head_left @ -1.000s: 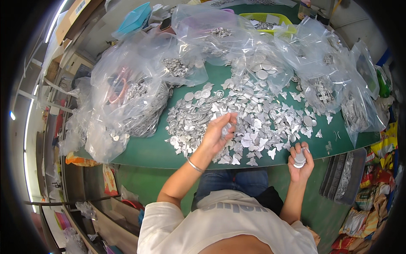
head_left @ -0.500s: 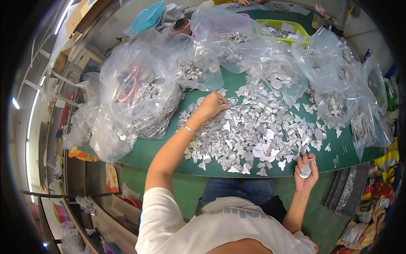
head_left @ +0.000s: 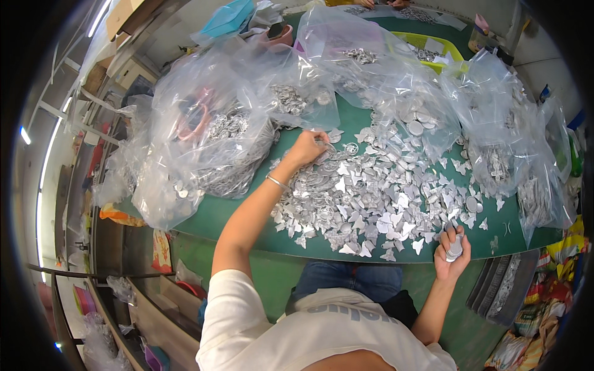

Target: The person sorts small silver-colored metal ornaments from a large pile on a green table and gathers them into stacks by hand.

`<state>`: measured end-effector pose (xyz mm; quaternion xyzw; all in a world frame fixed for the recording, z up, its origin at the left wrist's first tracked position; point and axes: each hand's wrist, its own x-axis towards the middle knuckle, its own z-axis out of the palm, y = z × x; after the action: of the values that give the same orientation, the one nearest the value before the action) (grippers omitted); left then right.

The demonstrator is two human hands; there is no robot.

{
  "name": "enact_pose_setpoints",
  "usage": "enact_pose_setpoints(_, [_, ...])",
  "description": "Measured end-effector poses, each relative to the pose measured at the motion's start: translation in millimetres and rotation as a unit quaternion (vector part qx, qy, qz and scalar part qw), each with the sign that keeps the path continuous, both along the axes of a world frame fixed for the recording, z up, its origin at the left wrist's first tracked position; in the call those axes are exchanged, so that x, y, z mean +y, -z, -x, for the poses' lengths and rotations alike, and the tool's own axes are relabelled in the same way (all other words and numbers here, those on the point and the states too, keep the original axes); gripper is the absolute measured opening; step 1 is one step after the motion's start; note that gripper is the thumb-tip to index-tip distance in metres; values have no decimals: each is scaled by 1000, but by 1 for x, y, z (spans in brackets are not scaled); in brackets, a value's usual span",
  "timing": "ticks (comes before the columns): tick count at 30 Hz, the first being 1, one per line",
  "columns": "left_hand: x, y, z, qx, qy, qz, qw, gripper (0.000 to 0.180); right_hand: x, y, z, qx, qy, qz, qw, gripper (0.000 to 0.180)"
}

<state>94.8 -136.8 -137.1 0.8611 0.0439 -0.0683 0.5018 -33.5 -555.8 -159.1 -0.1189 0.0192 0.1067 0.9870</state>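
Observation:
A wide pile of flat silver metal pieces point(head_left: 365, 204), some butterfly-shaped and some round, spreads over the green table point(head_left: 260, 238). At its far left edge my left hand point(head_left: 307, 148) reaches in with fingers pinched together. What lies between those fingertips is too small to make out. Close by sits an openwork round piece point(head_left: 351, 148). My right hand point(head_left: 451, 255) is closed around a small stack of round silver discs point(head_left: 455, 249) at the table's near edge, right of the pile.
Clear plastic bags point(head_left: 204, 123) of metal pieces stand on the left, with more bags point(head_left: 495, 123) on the right. A yellow-green basket point(head_left: 455, 52) is at the back. Another person's hands point(head_left: 396, 4) show at the far table. Dark trays point(head_left: 502, 285) stand below the right edge.
The view has shifted slightly. My left hand has moved a little left across the pile's far edge. My right hand still holds the discs near the table edge.

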Motion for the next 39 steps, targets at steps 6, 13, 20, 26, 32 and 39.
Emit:
enact_pose_setpoints(6, [13,-4,24,141,-47,690,709,20,0,2,-2,1,-3,-21,1000,20])
enact_pose_setpoints(13, [-4,-31,61,28,-186,764,617,12,-2,2,-3,-5,-10,-11,1000,20])
enact_pose_setpoints(20, [32,-11,48,42,-213,643,735,17,3,-3,-3,3,-9,-9,1000,18])
enact_pose_setpoints(26, [29,6,30,-104,-113,-39,987,21,3,-3,-3,2,-13,-8,1000,19])
enact_pose_setpoints(32, [8,10,7,-105,-24,-290,951,36,1,-1,-3,3,-9,-13,1000,20])
enact_pose_setpoints(39, [14,-5,-9,22,24,-121,992,29,1,0,-4,-2,-10,-13,1000,20])
